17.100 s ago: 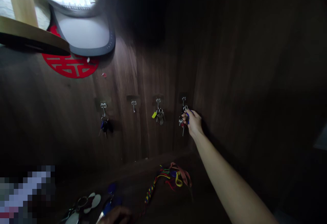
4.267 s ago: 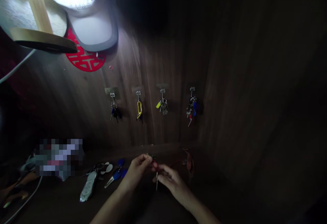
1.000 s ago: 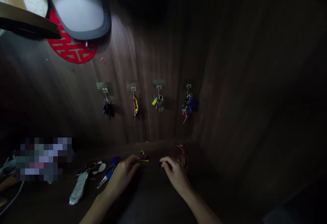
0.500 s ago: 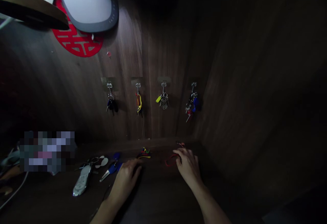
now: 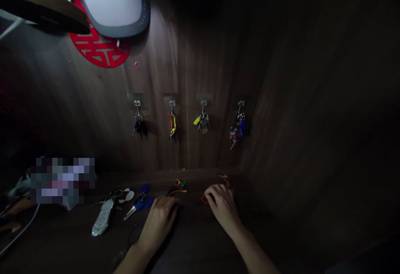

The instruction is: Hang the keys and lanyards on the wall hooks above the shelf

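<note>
My right hand is closed on a red cord, thumb and fingertips together over the dark shelf. More of a reddish cord shows just behind its knuckles. My left hand rests palm down on the shelf, thumb apart from loosely bent fingers, and nothing shows in it. Right behind its fingertips lies a bundle of multicoloured cords. Blue-headed keys lie to its left, with a silver remote on a key ring farther left.
Several hooks on the wooden back wall carry bunches: dark keys, a yellow-red cord, keys with a yellow tag and keys with blue tags. A grey cap hangs above a red paper cutout. A white cable lies left.
My right hand has moved slightly left and its fingers have closed over the red cord, hiding most of its loop. My left hand stays by the multicoloured cords. The view has shifted slightly.
</note>
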`<state>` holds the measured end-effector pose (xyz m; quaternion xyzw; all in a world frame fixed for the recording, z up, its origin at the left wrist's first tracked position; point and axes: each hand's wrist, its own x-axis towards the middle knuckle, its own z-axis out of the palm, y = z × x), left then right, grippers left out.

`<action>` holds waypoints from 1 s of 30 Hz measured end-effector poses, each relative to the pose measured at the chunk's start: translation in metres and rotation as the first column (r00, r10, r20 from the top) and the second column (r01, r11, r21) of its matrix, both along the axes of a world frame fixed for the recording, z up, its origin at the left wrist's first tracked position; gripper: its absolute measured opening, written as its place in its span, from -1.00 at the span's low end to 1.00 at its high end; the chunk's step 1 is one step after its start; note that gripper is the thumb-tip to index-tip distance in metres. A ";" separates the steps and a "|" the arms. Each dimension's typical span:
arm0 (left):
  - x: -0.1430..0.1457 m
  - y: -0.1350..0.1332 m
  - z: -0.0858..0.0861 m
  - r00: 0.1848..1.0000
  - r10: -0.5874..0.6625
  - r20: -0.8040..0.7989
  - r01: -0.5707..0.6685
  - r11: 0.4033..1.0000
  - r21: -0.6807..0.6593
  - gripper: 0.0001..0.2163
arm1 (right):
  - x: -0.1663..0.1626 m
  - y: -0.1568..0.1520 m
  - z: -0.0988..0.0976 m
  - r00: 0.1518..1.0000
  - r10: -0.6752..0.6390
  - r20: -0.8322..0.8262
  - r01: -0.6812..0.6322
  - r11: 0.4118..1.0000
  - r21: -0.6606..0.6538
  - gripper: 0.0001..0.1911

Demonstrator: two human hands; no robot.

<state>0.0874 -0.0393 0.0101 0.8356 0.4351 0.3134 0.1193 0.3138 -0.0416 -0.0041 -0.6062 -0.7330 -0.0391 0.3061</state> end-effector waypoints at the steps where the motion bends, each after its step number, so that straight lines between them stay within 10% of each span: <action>1: 0.001 -0.001 0.001 1.000 0.000 -0.002 0.000 1.000 0.003 -0.81 | -0.003 -0.001 0.001 0.999 0.037 -0.017 -0.037 0.999 -0.004 -0.86; 16: 0.015 -0.009 -0.001 0.996 -0.090 0.022 0.089 0.995 0.037 -0.89 | -0.033 -0.011 0.006 0.903 0.410 -0.128 -0.398 0.911 0.106 -0.90; 23: 0.015 -0.005 0.006 0.919 0.005 0.394 0.078 0.978 -0.192 -0.81 | -0.031 -0.018 0.013 0.868 0.364 -0.337 -0.415 0.905 -0.090 -0.72; 30: 0.014 0.008 0.016 0.712 0.160 0.683 0.266 0.839 -0.474 -0.71 | -0.036 -0.020 0.017 0.876 0.355 -0.328 -0.441 0.863 -0.244 -0.63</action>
